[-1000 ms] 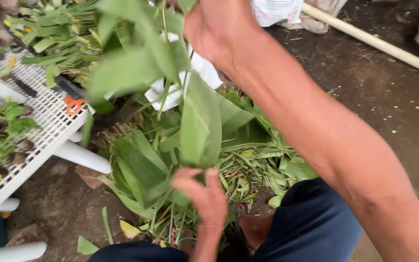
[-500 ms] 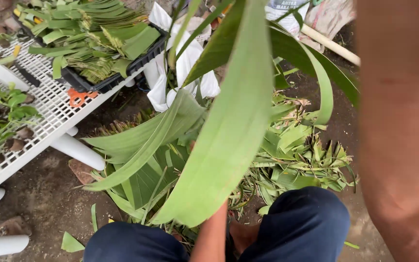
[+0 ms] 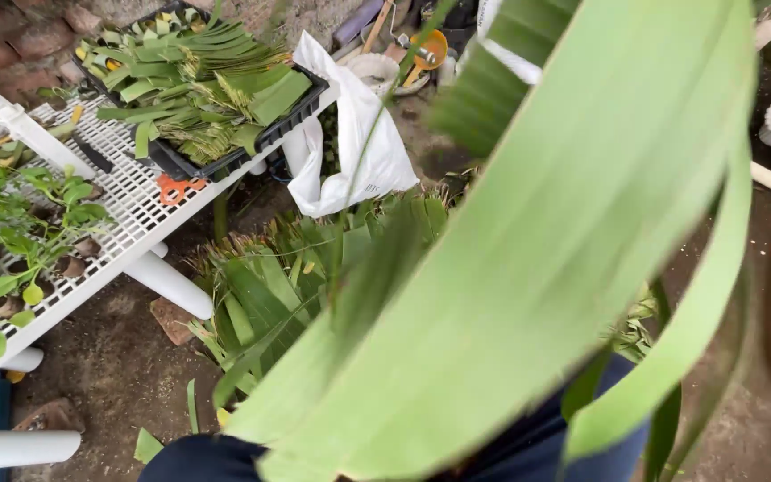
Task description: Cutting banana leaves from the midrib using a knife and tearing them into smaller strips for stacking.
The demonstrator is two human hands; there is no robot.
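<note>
A: Big green leaf (image 3: 528, 268) fills frame from 7 to 1 o'clock, close to lens, blurred. It blocks both hands; can't tell their grip.

B: Around it?

A: White slatted tabletop (image 3: 127, 192) at 9–10, leaf pile (image 3: 269, 286) on the ground at centre, black tray of cut leaves (image 3: 198, 89) at 11, white bag (image 3: 350, 143) at 12, orange scissors (image 3: 174, 189) at 10.

B: Versus half a second ago?

A: Leaf is nearer and wider; forearm at 6 now hidden.
</note>
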